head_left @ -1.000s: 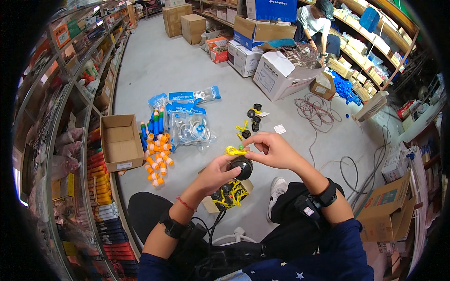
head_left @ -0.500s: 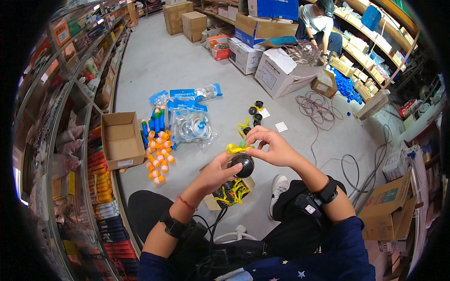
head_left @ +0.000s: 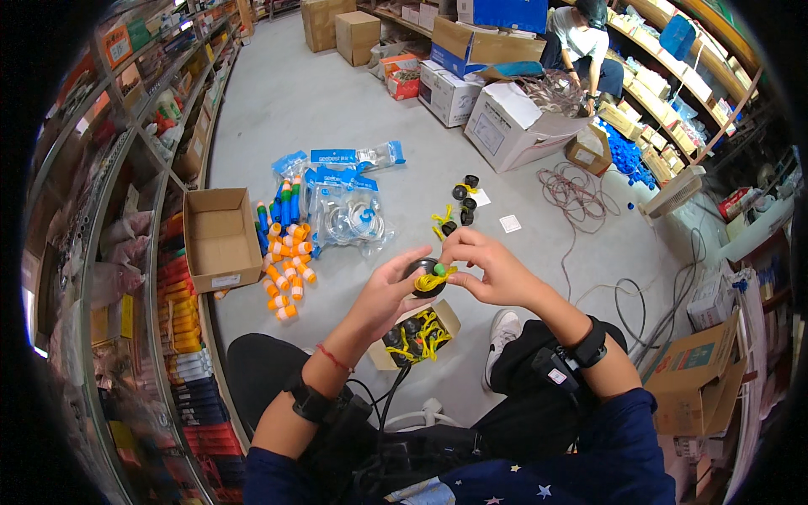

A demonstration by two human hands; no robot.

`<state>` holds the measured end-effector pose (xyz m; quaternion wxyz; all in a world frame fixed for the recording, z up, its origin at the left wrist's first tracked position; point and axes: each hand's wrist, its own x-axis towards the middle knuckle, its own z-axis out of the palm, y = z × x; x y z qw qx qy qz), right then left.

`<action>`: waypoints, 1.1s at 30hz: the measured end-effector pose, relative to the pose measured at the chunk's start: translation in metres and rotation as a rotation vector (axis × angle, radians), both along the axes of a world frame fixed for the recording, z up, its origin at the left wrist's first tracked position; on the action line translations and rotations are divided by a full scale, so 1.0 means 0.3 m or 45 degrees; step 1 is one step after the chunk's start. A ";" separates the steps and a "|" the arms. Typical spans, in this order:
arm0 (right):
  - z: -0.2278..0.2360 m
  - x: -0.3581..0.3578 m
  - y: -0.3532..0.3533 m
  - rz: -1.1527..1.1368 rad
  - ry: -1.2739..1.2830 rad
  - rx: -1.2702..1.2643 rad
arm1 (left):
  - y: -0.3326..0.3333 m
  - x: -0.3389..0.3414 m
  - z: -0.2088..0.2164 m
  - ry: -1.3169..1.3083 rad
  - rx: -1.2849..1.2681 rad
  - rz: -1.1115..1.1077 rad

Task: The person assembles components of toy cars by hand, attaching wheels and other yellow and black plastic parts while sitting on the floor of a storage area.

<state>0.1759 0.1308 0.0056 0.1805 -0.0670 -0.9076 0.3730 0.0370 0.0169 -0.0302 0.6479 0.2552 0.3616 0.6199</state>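
Note:
My left hand point(head_left: 389, 293) is wrapped round a black round part point(head_left: 411, 271) that looks like a shallow cup or cap, its thumb resting near the front. A looped bundle of yellow cord point(head_left: 429, 282) lies across the part's face. My right hand point(head_left: 492, 271) pinches the cord's right end between thumb and fingers. A small green bit point(head_left: 439, 269) shows at those fingertips; what it is I cannot make out. Below the hands, a small open carton point(head_left: 452, 318) holds several black parts with yellow cords. More black round parts point(head_left: 459, 192) with cords lie on the floor beyond.
An open cardboard box point(head_left: 223, 286) stands at left beside orange-and-white pieces point(head_left: 289, 278), blue tubes point(head_left: 286, 206) and clear bags point(head_left: 349, 215) with blue headers. Shelves line the left side. Tangled cables point(head_left: 572, 198) lie at right. A person point(head_left: 581, 42) crouches beside cartons at the back right.
The black part has risen and turned in my left hand, and the yellow cord now lies over its face. My right hand has lowered slightly, still pinching the cord.

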 end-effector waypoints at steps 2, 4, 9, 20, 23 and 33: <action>-0.023 -0.002 0.001 0.028 0.090 0.218 | 0.000 -0.004 -0.014 0.088 -0.082 -0.080; -0.029 -0.001 -0.003 0.011 0.039 0.247 | 0.000 -0.008 -0.024 0.012 -0.128 -0.065; -0.043 -0.002 0.001 -0.055 -0.073 0.342 | 0.005 0.001 -0.024 -0.018 -0.177 -0.042; -0.056 -0.019 -0.013 -0.161 -0.140 -0.535 | -0.003 -0.013 -0.036 0.197 -0.105 0.018; -0.061 -0.021 -0.013 -0.113 -0.217 -0.672 | -0.013 -0.015 -0.031 0.194 -0.052 0.037; -0.079 -0.067 -0.044 -0.150 0.055 -0.258 | -0.035 -0.035 -0.020 0.131 -0.100 0.173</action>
